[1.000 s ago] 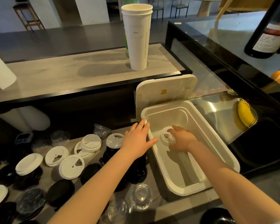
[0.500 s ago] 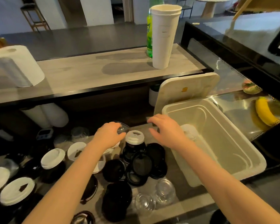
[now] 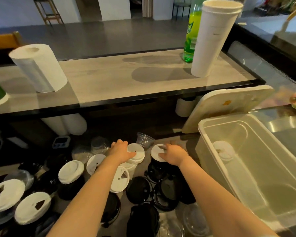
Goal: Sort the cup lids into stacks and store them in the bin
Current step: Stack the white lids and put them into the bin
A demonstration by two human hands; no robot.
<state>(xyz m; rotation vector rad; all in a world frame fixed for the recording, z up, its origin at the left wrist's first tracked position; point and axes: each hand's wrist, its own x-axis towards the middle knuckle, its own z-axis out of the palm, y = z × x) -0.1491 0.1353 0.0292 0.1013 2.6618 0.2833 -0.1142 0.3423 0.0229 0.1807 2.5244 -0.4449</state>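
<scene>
Left hand (image 3: 120, 151) lands on a stack of white lids (image 3: 137, 153), grip unclear. Right hand (image 3: 173, 155) lays loose, spread fingers on a lone white lid (image 3: 155, 152), probably gathering like with like. Just right of that hand the bin (image 3: 207, 159) sits open, with one white stack (image 3: 224, 149) inside.

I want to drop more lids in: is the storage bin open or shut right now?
Open: the bin is uncovered, its cover leaning upright behind it, a stack of white cup lids inside.

Bin (image 3: 263, 168) translucent smooth plastic; white lids (image 3: 71, 171) matt; black lids (image 3: 138, 189) glossy; shelf (image 3: 109, 77) pale wood grain.
</scene>
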